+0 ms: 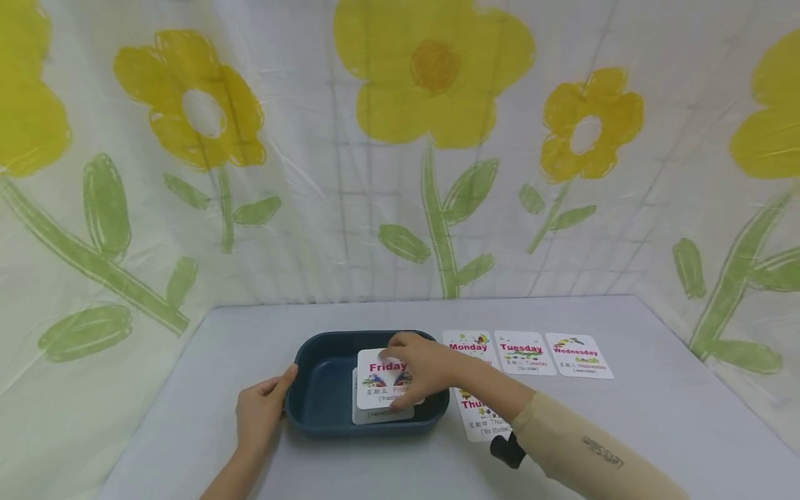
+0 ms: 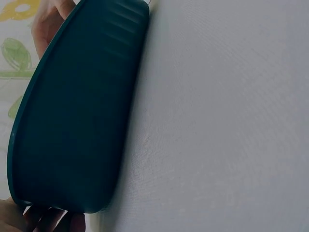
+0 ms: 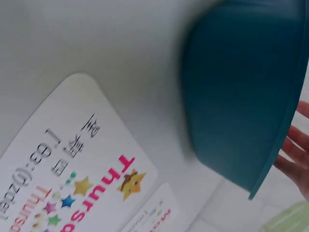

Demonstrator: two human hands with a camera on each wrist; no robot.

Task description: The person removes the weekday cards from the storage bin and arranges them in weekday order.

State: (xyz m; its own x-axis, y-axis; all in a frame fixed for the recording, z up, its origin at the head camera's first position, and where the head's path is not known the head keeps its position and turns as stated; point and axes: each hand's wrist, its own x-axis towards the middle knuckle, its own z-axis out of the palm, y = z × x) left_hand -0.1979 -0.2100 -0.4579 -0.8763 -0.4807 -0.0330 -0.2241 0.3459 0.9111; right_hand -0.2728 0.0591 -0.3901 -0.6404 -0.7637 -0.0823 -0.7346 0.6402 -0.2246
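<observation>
A dark blue-green plastic tray (image 1: 321, 425) sits on the table. My left hand (image 1: 261, 411) grips its left end, thumb over the rim and fingers against the outside wall; those fingers also show at the tray's (image 2: 72, 121) lower end in the left wrist view. Above the tray's right half, my right hand (image 1: 425, 371) holds a white "Friday" card (image 1: 375, 378) by its right side, between thumb and fingers. Under it another card (image 1: 369, 418) shows only its lower edge, its title covered. The tray (image 3: 241, 96) hides the Friday card in the right wrist view.
Right of the tray, "Monday" (image 1: 465, 342), "Tuesday" (image 1: 523, 353) and "Wednesday" (image 1: 578, 355) cards lie in a row. A "Thursday" card (image 1: 481, 423) lies below Monday, partly under my right forearm. A flower-printed curtain (image 1: 312, 208) hangs behind the table (image 1: 637, 403).
</observation>
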